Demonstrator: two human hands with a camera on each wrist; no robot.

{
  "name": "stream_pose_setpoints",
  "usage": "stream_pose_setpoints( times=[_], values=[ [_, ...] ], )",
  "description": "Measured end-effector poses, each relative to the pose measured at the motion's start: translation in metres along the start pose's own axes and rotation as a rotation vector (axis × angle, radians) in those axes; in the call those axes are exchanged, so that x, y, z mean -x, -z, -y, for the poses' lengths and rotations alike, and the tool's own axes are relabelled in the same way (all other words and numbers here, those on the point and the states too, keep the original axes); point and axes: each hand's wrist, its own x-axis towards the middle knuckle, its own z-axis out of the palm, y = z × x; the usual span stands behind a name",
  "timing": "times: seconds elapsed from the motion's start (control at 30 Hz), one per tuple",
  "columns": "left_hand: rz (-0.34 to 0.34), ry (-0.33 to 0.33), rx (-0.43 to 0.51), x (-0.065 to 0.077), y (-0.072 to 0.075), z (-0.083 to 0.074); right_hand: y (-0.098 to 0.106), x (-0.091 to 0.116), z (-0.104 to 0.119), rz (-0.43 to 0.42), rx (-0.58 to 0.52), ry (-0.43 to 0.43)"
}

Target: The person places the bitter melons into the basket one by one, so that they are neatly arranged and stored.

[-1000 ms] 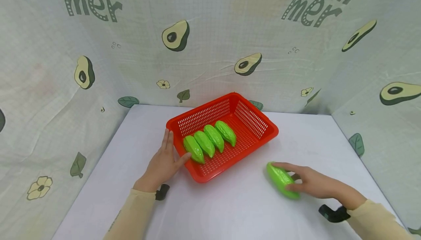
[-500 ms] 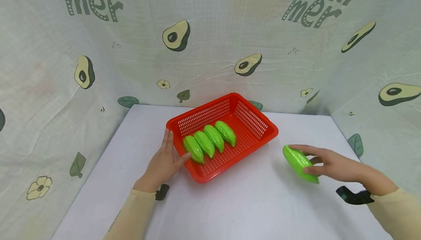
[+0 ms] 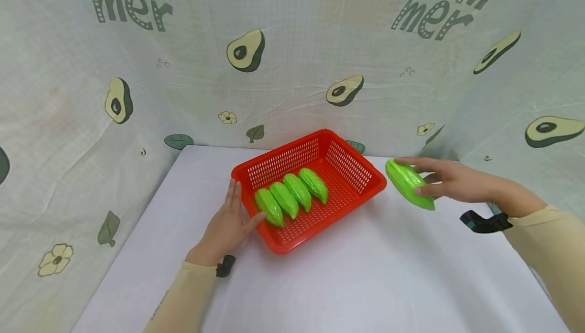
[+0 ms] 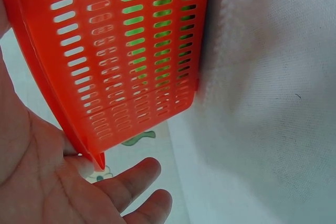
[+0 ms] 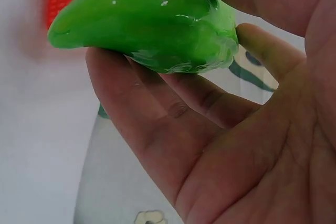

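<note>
In the head view my right hand (image 3: pixel 450 179) holds a glossy green bitter melon (image 3: pixel 409 183) above the table, right of the basket. Thumb and fingers pinch it from opposite sides; the right wrist view shows the ridged bitter melon (image 5: pixel 142 22) at the fingertips, its pointed tip to the left. A red plastic basket (image 3: pixel 311 232) sits angled on the table with several bitter melons (image 3: pixel 297 191) lying side by side in its left half. My left hand (image 3: pixel 227 231) rests at the basket's left end, fingers straight along the rim and thumb over it. In the left wrist view the basket (image 4: pixel 121 66) touches the palm.
The white table (image 3: pixel 347 287) extends in front of the basket and to both sides. A cloth backdrop (image 3: pixel 292 69) printed with avocados, leaves and words stands behind and at both sides. Bare basket floor shows right of the bitter melons.
My right hand has lifted the bitter melon off the table and carried it up and away, toward the basket's right end. The left hand and the basket have stayed where they were.
</note>
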Motion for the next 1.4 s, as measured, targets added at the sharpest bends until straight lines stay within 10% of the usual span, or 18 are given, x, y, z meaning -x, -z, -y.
stream_pose_setpoints(
  times=[0.43,1.0,1.4],
  values=[
    [0.015,0.018,0.008,0.000,-0.001,-0.001,0.021,-0.088,0.044,0.120,-0.080,0.022],
    [0.017,0.032,-0.018,-0.003,-0.003,0.001,-0.023,-0.188,0.046,0.214,0.043,-0.066],
    [0.016,0.035,-0.012,-0.003,-0.002,-0.001,-0.057,-0.216,0.039,0.285,0.107,-0.149]
  ],
)
